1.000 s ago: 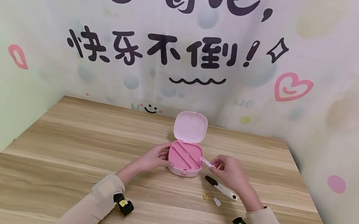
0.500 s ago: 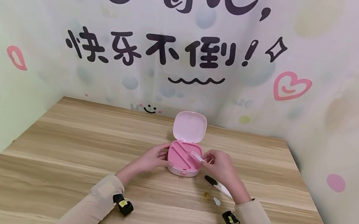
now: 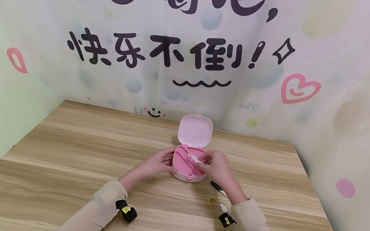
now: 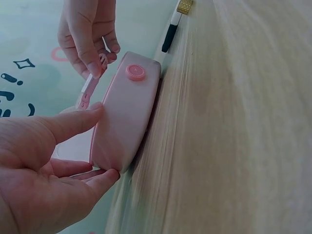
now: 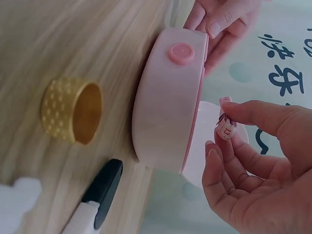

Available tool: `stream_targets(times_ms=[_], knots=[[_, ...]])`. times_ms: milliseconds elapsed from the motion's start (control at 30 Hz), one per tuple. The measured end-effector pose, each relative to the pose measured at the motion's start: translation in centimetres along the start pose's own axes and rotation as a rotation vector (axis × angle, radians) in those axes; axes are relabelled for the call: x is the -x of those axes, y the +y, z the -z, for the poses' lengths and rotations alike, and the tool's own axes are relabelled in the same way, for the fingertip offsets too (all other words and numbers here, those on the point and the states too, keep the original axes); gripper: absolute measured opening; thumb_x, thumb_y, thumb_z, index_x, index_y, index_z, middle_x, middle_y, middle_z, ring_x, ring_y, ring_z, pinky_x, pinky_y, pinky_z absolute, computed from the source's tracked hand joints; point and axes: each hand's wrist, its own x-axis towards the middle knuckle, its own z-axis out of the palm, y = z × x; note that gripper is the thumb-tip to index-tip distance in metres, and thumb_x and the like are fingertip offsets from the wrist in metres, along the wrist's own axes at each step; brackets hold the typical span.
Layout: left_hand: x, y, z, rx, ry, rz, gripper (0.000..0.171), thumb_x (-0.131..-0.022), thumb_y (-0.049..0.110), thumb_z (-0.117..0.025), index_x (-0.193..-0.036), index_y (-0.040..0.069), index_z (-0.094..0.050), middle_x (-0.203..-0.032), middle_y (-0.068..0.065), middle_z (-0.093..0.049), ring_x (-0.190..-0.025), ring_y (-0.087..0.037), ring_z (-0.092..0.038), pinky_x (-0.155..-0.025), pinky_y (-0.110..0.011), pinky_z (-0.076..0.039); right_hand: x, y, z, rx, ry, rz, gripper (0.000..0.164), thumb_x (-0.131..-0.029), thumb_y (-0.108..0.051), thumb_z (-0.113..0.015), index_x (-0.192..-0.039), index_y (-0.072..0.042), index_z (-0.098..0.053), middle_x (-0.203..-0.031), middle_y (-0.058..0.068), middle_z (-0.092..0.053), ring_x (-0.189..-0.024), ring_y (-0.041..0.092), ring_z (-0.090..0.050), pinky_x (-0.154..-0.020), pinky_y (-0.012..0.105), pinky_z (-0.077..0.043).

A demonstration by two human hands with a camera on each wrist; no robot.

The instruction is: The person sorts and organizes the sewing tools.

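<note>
A pale pink sewing box stands with its lid raised, showing a darker pink tray with diagonal dividers. My left hand holds the box at its left side, thumb at the rim and fingers along the wall. Over the tray, my right hand pinches a folded tape measure between thumb and fingers; printed numbers show on it in the right wrist view. The right hand hides part of the tray's right side.
On the wooden table right of the box lie a gold thimble, a small white flat piece and a black-and-white pen-shaped tool, partly hidden by the right arm in the head view. A printed curtain hangs behind the table.
My right hand has moved left with the tape measure, from beside the box's right edge to over the tray. The left hand stays at the box's left side.
</note>
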Motion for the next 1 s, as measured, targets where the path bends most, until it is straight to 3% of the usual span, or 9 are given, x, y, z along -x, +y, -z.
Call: stream_targets(times_ms=[367, 1000], knots=[[-0.1, -0.2, 0.2, -0.012, 0.000, 0.006, 0.081, -0.090, -0.010, -0.072, -0.159, -0.013, -0.031, -0.165, -0.034, -0.032, -0.150, -0.049, -0.039, -0.124, -0.052, -0.038, -0.5, -0.9, -1.3, -0.038, -0.011, -0.008, 0.009, -0.089, -0.003, -0.080, -0.093, 0.003, -0.077, -0.082, 0.009, -0.073, -0.075, 0.015, -0.064, -0.061, 0.019, -0.054], [-0.1, -0.3, 0.2, -0.004, -0.007, 0.013, 0.081, -0.090, -0.008, -0.073, -0.159, -0.013, -0.031, -0.165, -0.033, -0.032, -0.150, -0.049, -0.039, -0.125, -0.052, -0.038, -1.2, -1.7, -3.2, 0.001, 0.004, -0.017, 0.008, -0.085, -0.005, -0.083, -0.086, -0.001, -0.076, -0.079, 0.005, -0.075, -0.071, 0.011, -0.064, -0.061, 0.020, -0.056]])
